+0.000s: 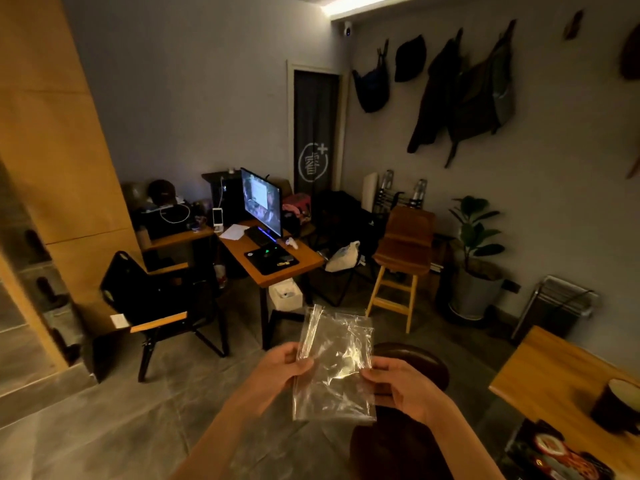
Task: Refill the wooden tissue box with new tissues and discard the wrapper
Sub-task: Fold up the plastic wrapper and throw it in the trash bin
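Observation:
An empty clear plastic wrapper (334, 368) hangs flat and crinkled in front of me, above the floor. My left hand (284, 367) pinches its left edge near the top. My right hand (401, 384) grips its right edge a little lower. Both hands hold it up between them. The wooden tissue box is not in view.
A round dark stool (415, 365) stands just behind the wrapper. A wooden table (554, 379) with a dark cup is at the right. Ahead are a desk (277, 268) with a lit monitor, a black chair (156, 306), a bar stool (403, 258), a white bin (285, 297) and a potted plant.

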A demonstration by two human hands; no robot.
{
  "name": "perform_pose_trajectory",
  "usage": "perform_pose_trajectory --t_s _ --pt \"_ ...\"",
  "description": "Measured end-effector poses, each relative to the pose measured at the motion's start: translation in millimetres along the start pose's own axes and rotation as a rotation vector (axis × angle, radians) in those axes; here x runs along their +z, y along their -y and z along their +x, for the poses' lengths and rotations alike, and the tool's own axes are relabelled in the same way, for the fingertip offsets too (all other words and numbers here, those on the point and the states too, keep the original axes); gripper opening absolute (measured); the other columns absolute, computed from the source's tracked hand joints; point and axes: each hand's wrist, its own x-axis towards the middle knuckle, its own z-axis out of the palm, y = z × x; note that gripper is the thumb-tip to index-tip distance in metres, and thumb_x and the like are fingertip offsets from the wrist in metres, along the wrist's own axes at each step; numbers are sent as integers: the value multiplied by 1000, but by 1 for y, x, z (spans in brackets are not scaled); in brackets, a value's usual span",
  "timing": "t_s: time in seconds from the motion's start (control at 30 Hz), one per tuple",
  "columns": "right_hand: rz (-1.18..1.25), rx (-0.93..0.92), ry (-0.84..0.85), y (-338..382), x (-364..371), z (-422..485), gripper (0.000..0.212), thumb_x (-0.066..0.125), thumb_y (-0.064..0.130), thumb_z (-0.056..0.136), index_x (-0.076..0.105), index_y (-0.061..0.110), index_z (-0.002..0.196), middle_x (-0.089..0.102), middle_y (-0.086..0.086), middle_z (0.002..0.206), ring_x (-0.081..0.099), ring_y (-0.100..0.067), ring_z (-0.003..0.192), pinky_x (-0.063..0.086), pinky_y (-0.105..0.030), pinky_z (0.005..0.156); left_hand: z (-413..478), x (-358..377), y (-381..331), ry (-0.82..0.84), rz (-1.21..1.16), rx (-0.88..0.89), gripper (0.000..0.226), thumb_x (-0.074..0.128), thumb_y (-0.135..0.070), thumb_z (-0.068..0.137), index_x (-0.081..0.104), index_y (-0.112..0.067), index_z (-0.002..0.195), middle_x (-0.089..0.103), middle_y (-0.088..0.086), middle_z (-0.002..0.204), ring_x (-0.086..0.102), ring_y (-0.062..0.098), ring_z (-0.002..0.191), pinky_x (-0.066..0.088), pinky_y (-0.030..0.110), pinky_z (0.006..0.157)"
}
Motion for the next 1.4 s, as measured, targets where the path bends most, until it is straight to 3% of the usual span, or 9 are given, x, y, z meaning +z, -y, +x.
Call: perform_pose_trajectory --t_s 0.2,0.4,0.6,0.7,0.8,0.9,1.03,1.13,1.4 --pt "113 -101 -73 17 26 6 28 56 -2 92 70 8 113 73 -17 109 71 -28 96 58 -34 78 20 -22 -14 48 -35 48 27 68 -6 86 67 -12 112 75 12 105 71 27 100 54 44 94" --pt "218 -206 -176 22 41 11 24 54 -5 91 76 3 98 74 -21 104 70 -31 94 58 -37 81 34 -31 -15 101 -361 -35 27 55 8 87 74 -3 104 72 20 106 69 30 97 60 34 75" --pt "127 -219 -117 21 29 7 27 45 -2 93 72 -2 90 68 -19 93 68 -22 73 56 -29 61 42 -33 -20 173 -60 142 35 46 21 79 75 4 70 66 9 108 61 25 107 55 34 89" --pt "76 -178 2 29 20 1 30 48 20 94 68 5 112 65 -23 101 67 -32 86 57 -37 72 38 -33 -26 192 114 208 39 48 18 82 78 -3 69 68 -1 104 64 14 102 54 31 88" --pt "-453 -154 45 40 20 3 37 64 41 90 64 26 124 70 -12 111 67 -29 102 56 -35 86 35 -32 -35 286 177 175 38 48 14 87 79 -7 78 69 -3 102 65 16 101 53 28 86" --pt "-692 -191 -6 53 28 4 32 75 45 79 74 22 100 73 5 88 66 -12 81 53 -26 77 29 -31 -41 380 17 78 44 48 14 86 67 -9 117 67 6 106 65 24 98 53 33 81" --pt "-376 -244 -111 53 19 4 24 72 29 83 72 11 100 70 -1 86 63 -12 76 51 -23 74 33 -32 -32 258 -161 25 59 53 -29 96 29 -28 150 58 7 137 63 28 115 51 25 88" --pt "-146 -264 -189 38 19 13 31 75 33 78 71 13 101 70 -12 97 66 -27 88 54 -39 88 29 -27 -23 184 111 284 64 49 -51 85 35 -28 143 62 21 130 56 43 121 50 50 98" --pt "6 -191 -208 2 47 22 31 68 17 88 62 5 116 71 -17 111 69 -33 104 58 -44 87 40 -11 -16 177 -283 -41 80 71 -21 83 25 -32 148 60 8 130 67 30 110 55 50 91"
